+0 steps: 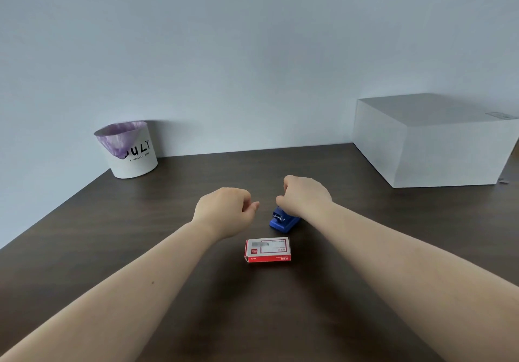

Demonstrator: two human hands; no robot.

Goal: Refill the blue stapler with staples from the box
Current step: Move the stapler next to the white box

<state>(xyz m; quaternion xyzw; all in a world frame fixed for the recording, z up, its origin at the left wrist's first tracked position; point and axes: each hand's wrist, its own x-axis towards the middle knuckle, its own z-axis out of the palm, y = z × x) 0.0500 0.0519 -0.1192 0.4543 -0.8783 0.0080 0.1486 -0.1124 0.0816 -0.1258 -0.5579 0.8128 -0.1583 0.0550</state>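
Under the right hand sits the blue stapler, contact unclear. The left hand hovers loosely curled and empty. Nearer than both hands lies the staple box on the counter.

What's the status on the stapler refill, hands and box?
Both hands empty: left hand loosely curled, right hand over blue stapler. Staple box closed, nearer, untouched. Nothing in the way.

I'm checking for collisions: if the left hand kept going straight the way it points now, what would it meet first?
Probably the right hand. The left hand points rightward, its fingers just short of the right hand, which hovers over the small blue stapler. Depth is unclear, so it might pass in front.
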